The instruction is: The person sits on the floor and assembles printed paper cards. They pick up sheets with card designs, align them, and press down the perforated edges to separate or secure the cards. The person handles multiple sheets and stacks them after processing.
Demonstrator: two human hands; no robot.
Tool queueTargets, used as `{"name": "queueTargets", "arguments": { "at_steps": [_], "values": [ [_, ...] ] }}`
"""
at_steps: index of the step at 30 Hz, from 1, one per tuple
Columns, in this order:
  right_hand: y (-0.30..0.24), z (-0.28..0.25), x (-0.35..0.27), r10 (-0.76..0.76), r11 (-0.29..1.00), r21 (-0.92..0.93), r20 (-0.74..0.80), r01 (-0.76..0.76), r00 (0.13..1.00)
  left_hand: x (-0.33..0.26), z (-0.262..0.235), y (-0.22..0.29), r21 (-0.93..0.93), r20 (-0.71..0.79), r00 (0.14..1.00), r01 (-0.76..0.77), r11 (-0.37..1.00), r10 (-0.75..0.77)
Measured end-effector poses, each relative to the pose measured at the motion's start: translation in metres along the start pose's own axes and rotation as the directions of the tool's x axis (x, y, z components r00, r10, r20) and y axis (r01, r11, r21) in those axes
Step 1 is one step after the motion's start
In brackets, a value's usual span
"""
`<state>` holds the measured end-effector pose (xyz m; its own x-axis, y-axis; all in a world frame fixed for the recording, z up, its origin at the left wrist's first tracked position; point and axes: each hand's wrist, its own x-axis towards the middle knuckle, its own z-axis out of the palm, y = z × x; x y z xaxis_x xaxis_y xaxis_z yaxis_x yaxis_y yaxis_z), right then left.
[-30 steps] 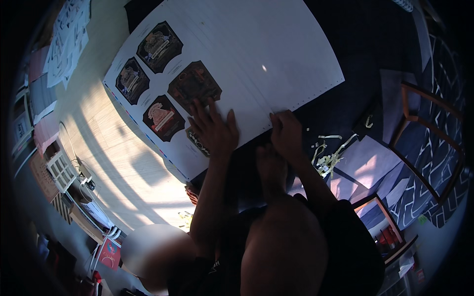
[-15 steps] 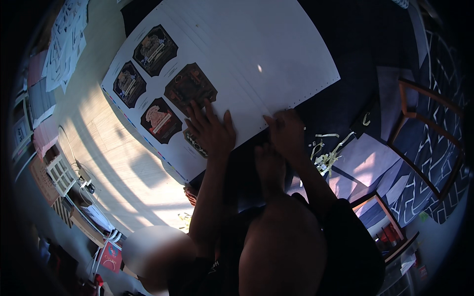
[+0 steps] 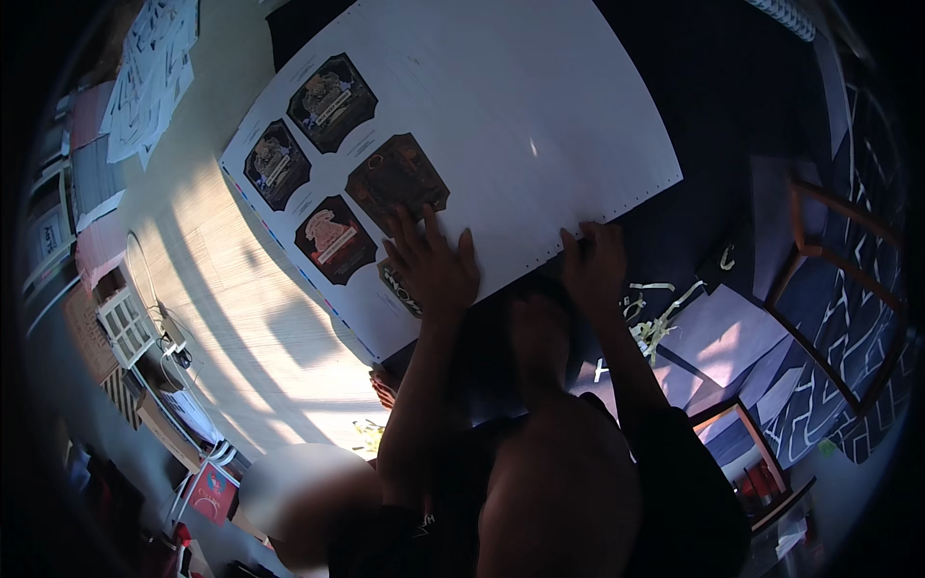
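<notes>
A large white sheet lies on a dark surface, printed on its left part with several dark badge shapes. My left hand rests flat on it with fingers spread. Its fingertips reach the lower edge of a brown-black badge print, and the hand partly covers a smaller print beside it. At the sheet's near right edge is my right hand, its thumb and fingers apart and their tips touching the edge. Small dark marks run along that edge.
Thin pale paper strips lie right of my right forearm, near loose grey sheets. Wooden frames stand at the right on a dark patterned rug. A spiral notebook is at the far right. Shelves and papers line the left.
My right hand has slid right along the sheet's edge, and its thumb and fingers now point more directly at the edge. My left hand stays on the prints. The whole view has shifted slightly.
</notes>
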<state>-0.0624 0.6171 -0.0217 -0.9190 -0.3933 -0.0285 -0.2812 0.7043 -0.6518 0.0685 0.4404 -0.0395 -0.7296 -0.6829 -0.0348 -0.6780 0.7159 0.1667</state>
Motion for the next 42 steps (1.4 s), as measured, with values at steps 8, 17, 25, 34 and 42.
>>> {"name": "queueTargets", "arguments": {
  "at_steps": [8, 17, 25, 34, 42],
  "values": [
    [0.006, 0.008, -0.001, 0.363, 0.872, 0.311, 0.109, -0.378, 0.926, 0.000, -0.001, 0.001, -0.027, -0.019, 1.000, 0.001, 1.000, -0.001],
    [0.013, 0.001, 0.002, 0.301, 0.909, 0.230, 0.212, -0.347, 0.930, -0.001, -0.003, -0.001, -0.029, -0.009, 1.000, 0.000, 1.000, 0.000],
    [0.004, -0.002, 0.008, 0.251, 0.949, 0.154, 0.159, -0.276, 0.955, -0.001, -0.002, 0.000, -0.003, -0.020, 1.000, -0.003, 1.000, 0.003],
    [0.001, -0.005, 0.008, 0.245, 0.959, 0.103, 0.160, -0.263, 0.956, -0.002, 0.002, 0.001, 0.031, -0.027, 1.000, -0.002, 1.000, 0.003],
    [0.010, -0.016, 0.000, 0.269, 0.944, 0.203, -0.006, -0.262, 0.963, -0.002, 0.003, 0.001, 0.053, -0.031, 0.999, -0.014, 0.998, 0.016]
  ]
}}
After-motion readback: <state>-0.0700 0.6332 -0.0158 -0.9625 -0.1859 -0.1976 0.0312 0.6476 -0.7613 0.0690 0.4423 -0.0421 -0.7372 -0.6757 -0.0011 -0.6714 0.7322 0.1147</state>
